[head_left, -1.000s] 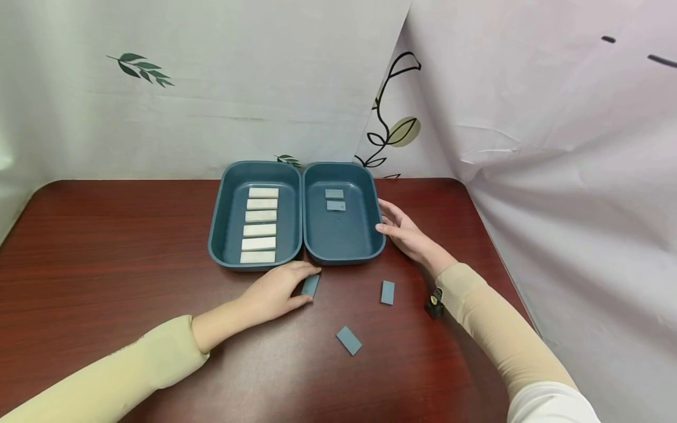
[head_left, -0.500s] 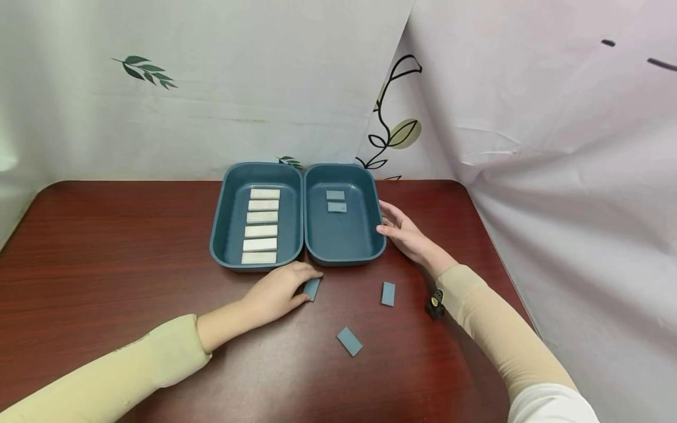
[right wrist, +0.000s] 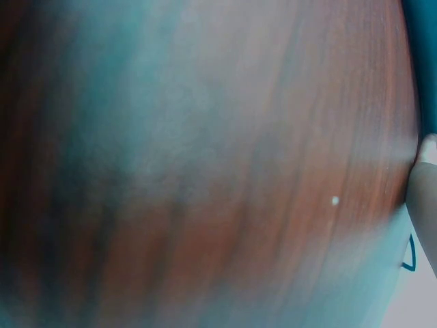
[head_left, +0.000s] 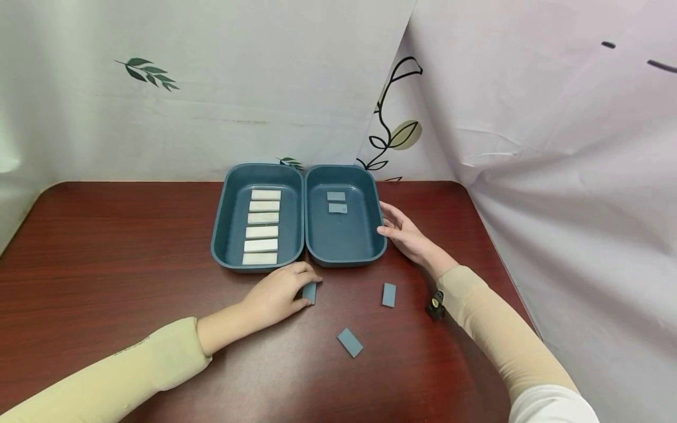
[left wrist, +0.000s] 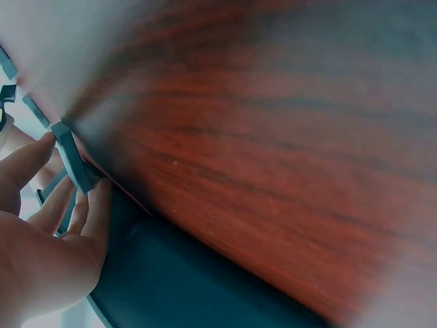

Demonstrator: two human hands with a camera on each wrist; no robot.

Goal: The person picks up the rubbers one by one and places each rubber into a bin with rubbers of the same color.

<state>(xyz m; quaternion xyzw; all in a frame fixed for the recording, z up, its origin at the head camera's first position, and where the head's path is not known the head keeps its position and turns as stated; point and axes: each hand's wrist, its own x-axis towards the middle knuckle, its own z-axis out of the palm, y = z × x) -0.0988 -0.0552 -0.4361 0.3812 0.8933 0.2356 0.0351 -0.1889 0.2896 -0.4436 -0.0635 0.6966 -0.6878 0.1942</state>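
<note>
My left hand (head_left: pixel 277 295) pinches a blue-grey rectangular tile (head_left: pixel 309 292) end to end, thumb at the near end and fingers at the far end, just in front of two blue trays. The left wrist view shows the same tile (left wrist: pixel 73 158) between thumb and fingertips. My right hand (head_left: pixel 407 236) touches the outer right side of the right tray (head_left: pixel 344 261), its thumb at the rim and the fingers extended along the wall. Two blue-grey tiles (head_left: pixel 337 208) lie in that tray. In the right wrist view only part of the right hand (right wrist: pixel 425 184) shows.
The left tray (head_left: pixel 218 235) holds a column of several white tiles (head_left: pixel 261 232) and stands against the right one. Two more blue-grey tiles lie loose on the table: a nearer tile (head_left: pixel 350 342) and a right-hand tile (head_left: pixel 388 295). Behind the table hangs a white cloth (head_left: pixel 238 88).
The tile in my left hand has turned from a slant to nearly straight front to back, its near end swinging slightly toward me. The right hand stays at the tray.
</note>
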